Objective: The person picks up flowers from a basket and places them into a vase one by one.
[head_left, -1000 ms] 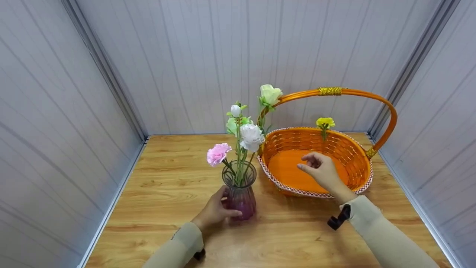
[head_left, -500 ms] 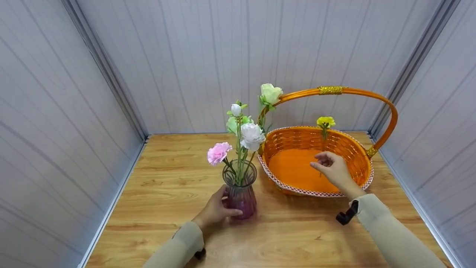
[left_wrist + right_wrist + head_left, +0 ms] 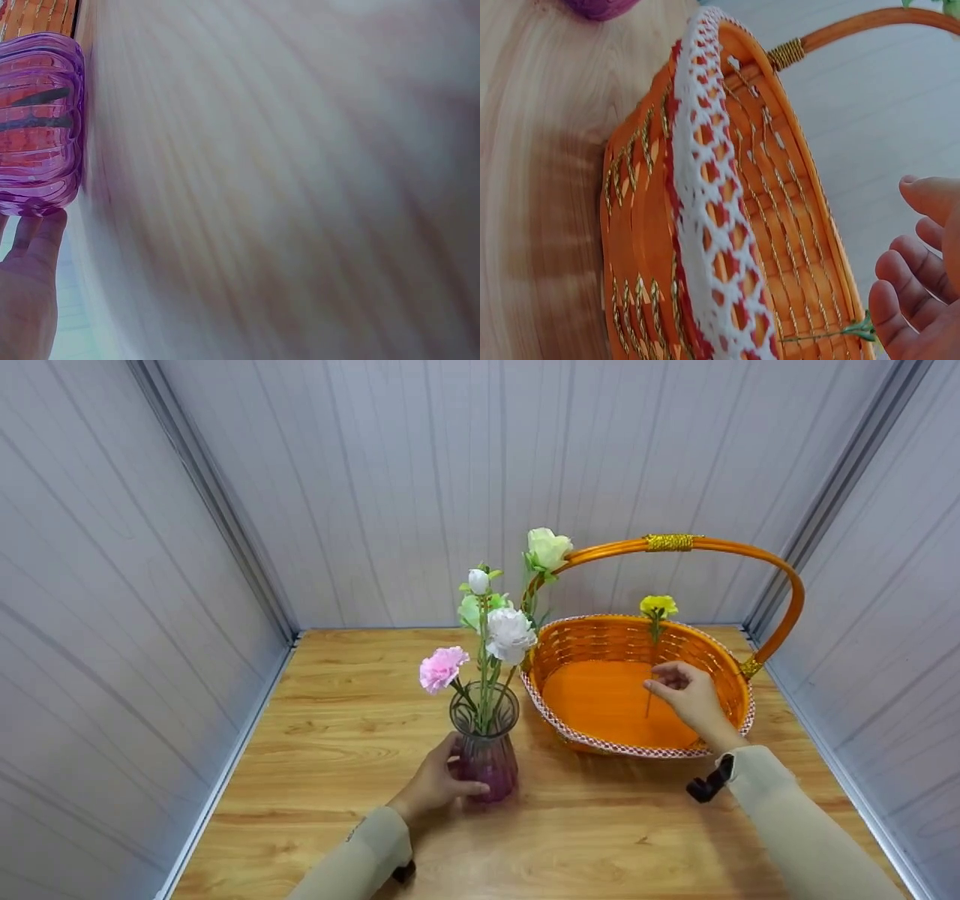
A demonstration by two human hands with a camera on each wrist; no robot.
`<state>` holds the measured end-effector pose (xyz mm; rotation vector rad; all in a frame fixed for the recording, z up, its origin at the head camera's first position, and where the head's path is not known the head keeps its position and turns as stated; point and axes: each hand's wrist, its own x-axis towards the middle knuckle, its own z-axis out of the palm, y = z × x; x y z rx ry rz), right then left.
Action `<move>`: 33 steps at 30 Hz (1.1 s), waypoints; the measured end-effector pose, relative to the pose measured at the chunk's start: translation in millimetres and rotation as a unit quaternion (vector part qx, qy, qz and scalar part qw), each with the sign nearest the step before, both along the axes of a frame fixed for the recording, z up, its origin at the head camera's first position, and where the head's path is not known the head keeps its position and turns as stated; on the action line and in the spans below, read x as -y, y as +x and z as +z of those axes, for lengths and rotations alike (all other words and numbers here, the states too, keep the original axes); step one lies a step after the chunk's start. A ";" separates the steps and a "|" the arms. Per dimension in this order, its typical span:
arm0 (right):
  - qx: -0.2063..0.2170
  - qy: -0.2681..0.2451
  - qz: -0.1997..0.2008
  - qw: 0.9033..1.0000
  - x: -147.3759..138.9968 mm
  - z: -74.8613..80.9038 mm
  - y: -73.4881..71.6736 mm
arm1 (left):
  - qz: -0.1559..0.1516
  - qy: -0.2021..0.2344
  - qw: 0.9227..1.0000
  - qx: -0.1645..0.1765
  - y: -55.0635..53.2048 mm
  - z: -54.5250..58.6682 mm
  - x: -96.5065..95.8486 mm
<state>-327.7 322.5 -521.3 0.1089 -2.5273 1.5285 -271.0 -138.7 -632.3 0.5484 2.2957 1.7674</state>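
My left hand (image 3: 436, 781) grips the lower side of a ribbed glass vase (image 3: 489, 769), clear at the top and purple at the base. A pink carnation (image 3: 442, 669), a white ruffled flower (image 3: 510, 634) and a white bud (image 3: 478, 581) rise from it. In the left wrist view, fingertips (image 3: 49, 232) touch the vase (image 3: 45, 161). Over the orange wicker basket (image 3: 581, 694), my right hand (image 3: 694, 697) is at the thin stem of a yellow flower (image 3: 658, 606). Its thumb (image 3: 930, 196) stands apart from loosely bent fingers in the right wrist view.
A pale cream-green rose (image 3: 548, 547) stands by the left end of the basket's tall handle (image 3: 739, 547). White panel walls (image 3: 390, 495) enclose the wooden table (image 3: 337, 720) at the back and sides. Red-and-white lace trim (image 3: 705, 150) runs along the basket rim.
My right hand has moved right over the basket, up to the yellow flower's stem. The left hand and the vase stay in place.
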 end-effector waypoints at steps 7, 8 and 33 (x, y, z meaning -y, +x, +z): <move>0.012 -0.025 0.010 1.000 -2.0 16.1 2.3 | 0.003 -0.001 1.000 0.012 1.0 0.0 0.2; 0.013 -0.025 0.009 1.000 -4.7 13.6 -0.7 | 0.002 -0.002 1.000 0.013 0.8 -0.3 0.2; 0.029 0.040 0.026 0.998 -21.0 40.3 -62.2 | 0.007 -0.022 0.999 0.027 -0.5 2.1 2.1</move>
